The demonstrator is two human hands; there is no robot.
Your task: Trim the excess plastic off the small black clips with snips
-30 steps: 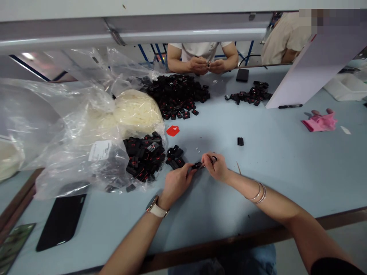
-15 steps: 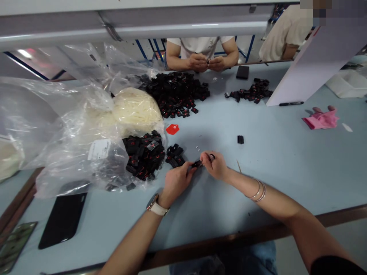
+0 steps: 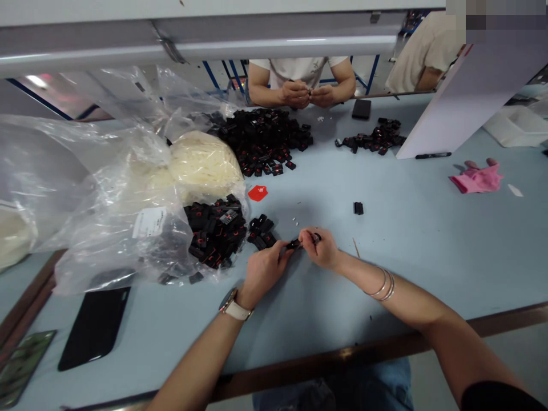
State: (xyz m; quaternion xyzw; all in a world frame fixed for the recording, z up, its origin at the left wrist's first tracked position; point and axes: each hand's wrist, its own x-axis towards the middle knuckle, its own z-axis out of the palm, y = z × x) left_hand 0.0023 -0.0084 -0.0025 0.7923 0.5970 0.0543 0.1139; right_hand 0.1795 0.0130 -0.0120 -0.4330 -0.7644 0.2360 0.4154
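The left hand (image 3: 262, 271) and right hand (image 3: 322, 249) meet over the blue table (image 3: 419, 251); both pinch one small black part (image 3: 294, 245) between fingertips. A little heap of black parts (image 3: 261, 232) lies just beside the left hand.

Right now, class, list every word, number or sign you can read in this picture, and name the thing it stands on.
No text can be read here.
White paper label inside the clear plastic bag: print too small and blurred.
Small red tag on the pale blue table: a faint white mark, unreadable.
Red marks on the small black plastic parts: too small.
Small black part between the left hand and right hand: nothing legible.
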